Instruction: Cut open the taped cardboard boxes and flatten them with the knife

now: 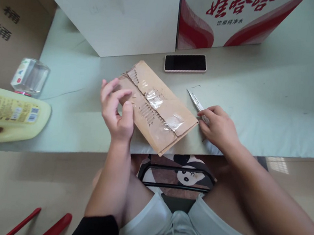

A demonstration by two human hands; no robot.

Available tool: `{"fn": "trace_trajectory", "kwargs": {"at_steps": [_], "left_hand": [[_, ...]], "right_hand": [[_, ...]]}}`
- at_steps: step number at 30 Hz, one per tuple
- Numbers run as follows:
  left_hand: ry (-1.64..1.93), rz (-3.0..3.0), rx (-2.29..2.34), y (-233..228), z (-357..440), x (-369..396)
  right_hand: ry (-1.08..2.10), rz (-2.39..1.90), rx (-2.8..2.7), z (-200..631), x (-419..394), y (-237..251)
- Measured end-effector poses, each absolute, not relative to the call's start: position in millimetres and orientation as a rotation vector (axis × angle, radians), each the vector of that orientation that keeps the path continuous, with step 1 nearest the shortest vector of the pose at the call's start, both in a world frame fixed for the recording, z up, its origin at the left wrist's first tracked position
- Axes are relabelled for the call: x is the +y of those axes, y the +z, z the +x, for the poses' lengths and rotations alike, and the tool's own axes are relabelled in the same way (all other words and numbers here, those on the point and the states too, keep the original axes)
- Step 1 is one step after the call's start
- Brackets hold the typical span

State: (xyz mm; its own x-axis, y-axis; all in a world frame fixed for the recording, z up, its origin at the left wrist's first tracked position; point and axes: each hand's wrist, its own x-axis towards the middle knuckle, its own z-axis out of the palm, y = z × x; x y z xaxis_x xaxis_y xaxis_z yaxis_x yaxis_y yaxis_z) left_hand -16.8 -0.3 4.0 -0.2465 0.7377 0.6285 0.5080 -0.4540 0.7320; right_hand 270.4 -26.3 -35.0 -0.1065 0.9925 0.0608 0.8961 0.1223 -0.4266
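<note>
A flat, rectangular brown cardboard box (160,112), torn in patches and crossed by clear tape, sits aslant near the front edge of a table covered in pale green cloth (262,108). The left hand (118,116), fingers parted and loosely curled, is at its left side; contact cannot be told. The right hand (219,127) grips a slim, silver pointed tool (195,100) — apparently a craft knife — its tip apart from the box. Probable hazards: weak left-hand support could let the box skid; a slipping tip could nick fingers.
</note>
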Motion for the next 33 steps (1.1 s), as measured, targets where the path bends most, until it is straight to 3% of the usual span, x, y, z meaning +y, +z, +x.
{"fn": "trace_trajectory", "kwargs": {"at_steps": [7,13,16,33], "left_hand": [[1.748,2.062,1.183,12,6,-28],[1.408,2.087,1.35,17,15,-40],[1.328,2.075,1.363,20,18,-41],[1.509,2.301,1.269,11,28,-44]], "right_hand": [[0.48,-1.764,-2.025,266,-26,-28],[0.748,-1.726,-1.876,261,-26,-20],[0.736,-1.702,-1.743,258,-27,-17],[0.622,-1.48,-1.624,252,-34,-14]]}}
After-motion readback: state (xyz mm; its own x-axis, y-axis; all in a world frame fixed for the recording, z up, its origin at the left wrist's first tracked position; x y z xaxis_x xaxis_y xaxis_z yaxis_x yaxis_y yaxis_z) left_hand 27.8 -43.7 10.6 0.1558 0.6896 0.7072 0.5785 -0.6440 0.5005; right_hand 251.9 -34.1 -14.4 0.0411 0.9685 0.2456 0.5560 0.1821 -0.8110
